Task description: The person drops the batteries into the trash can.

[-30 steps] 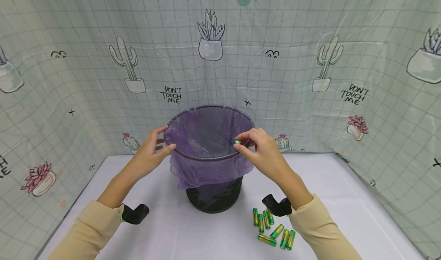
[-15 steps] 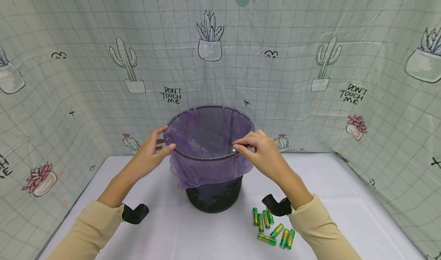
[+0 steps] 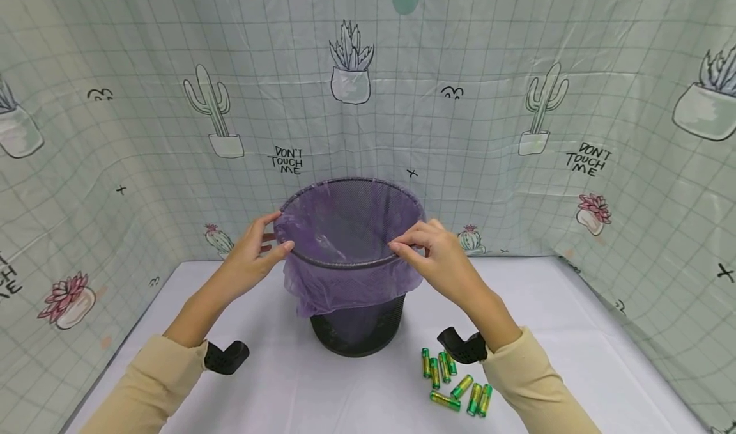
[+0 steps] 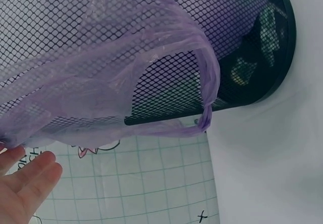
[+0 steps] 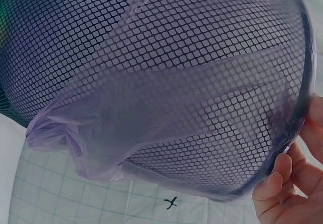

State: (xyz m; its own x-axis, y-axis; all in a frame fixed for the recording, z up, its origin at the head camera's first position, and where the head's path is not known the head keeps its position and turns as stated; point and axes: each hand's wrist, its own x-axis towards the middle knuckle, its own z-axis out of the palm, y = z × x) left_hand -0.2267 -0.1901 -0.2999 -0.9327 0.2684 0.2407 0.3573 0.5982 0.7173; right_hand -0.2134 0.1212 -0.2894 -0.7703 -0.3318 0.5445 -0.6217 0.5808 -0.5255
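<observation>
Binning batteries point(image 3: 434, 372): we judge this the step in hand, a drop over the lined mouth, though we see no battery at the fingertips.
Next move: if the right-hand pinch is empty, we judge it calls for reaching back for another battery; if not, for parting thumb and forefinger above the opening.
Right hand point(image 3: 435, 253): at the right near side of the rim point(image 3: 351, 266); thumb and forefinger tips pressed together; we cannot tell whether anything is between them.
Left hand point(image 3: 251, 248): thumb and fingers spread, tips touching the rim at its left; we take this for steadying.
Mesh bin point(image 3: 386, 327): upright on the white table point(image 3: 299, 389).
Purple liner point(image 3: 345, 293): inside the bin, turned over the rim, hanging loose outside.
Loose batteries: eight by our count, lying right of the bin, near the right sleeve point(image 3: 535, 383).
</observation>
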